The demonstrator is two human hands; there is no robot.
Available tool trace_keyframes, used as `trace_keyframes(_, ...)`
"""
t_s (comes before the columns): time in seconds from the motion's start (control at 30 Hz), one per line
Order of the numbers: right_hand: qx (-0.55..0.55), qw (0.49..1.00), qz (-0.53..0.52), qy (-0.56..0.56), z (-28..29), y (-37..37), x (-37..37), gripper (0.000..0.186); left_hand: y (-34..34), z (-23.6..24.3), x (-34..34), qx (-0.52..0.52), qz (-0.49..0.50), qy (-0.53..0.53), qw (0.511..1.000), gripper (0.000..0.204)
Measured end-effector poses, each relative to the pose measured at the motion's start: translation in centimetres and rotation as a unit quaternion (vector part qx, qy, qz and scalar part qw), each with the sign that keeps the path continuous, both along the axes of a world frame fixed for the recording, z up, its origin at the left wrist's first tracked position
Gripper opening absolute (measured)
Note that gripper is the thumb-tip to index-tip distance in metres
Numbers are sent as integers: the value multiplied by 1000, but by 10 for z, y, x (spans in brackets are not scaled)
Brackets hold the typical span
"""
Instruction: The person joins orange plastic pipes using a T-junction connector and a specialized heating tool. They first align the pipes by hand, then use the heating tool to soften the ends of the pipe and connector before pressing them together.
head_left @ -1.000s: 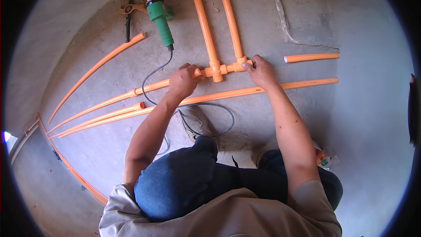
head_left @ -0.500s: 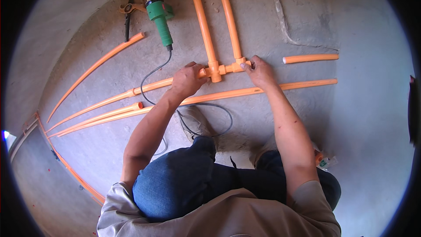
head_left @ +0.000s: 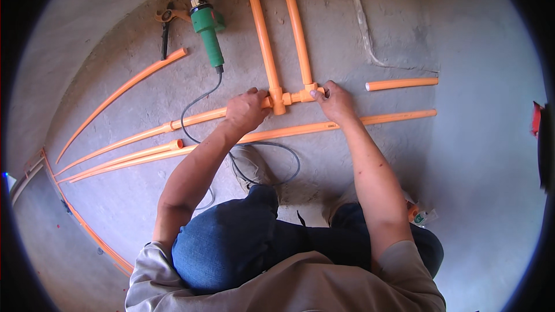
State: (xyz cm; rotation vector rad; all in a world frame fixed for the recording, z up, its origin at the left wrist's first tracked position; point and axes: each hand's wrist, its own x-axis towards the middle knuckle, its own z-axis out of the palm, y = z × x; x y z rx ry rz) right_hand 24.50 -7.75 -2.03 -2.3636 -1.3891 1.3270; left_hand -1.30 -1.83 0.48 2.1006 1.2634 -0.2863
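My left hand [head_left: 247,108] is closed around the long orange pipe [head_left: 199,117] beside the left tee fitting [head_left: 277,103]. My right hand [head_left: 334,101] grips the right orange tee [head_left: 309,93] with thumb and fingers. A short orange piece joins the two tees, and from them two parallel pipes [head_left: 257,17] run away from me. Part of the left pipe's end is hidden by my fingers.
A green tool [head_left: 209,40] with metal head and cord lies beyond my left hand, beside a black-and-orange tool [head_left: 166,29]. Loose orange pipes [head_left: 393,117] lie around, a short one [head_left: 402,83] at right. My legs are below; a wall [head_left: 491,138] borders the right.
My left hand has shifted slightly right with the pipe, closer to the left tee. My right hand stays on its fitting. The whole view has shifted slightly.
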Motion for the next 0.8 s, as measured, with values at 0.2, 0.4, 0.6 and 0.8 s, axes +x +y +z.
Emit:
trace_keyframes(0.2, 12, 1000, -4, 4, 2, -2, 0, 48, 1, 0, 1, 1, -13, 3, 1000, 33)
trace_keyframes(0.4, 6, 1000, 26, -4, 1, -3, 3, 48, 4, 4, 4, -5, -21, 15, 1000, 35)
trace_keyframes(0.6, -7, 999, 7, 45, 4, 5, 12, 51, 5, 6, 3, -7, -29, 20, 999, 38)
trace_keyframes(0.8, -14, 995, 90, -28, 1, 11, 6, 49, -3, -5, -9, 8, -21, 38, 999, 42)
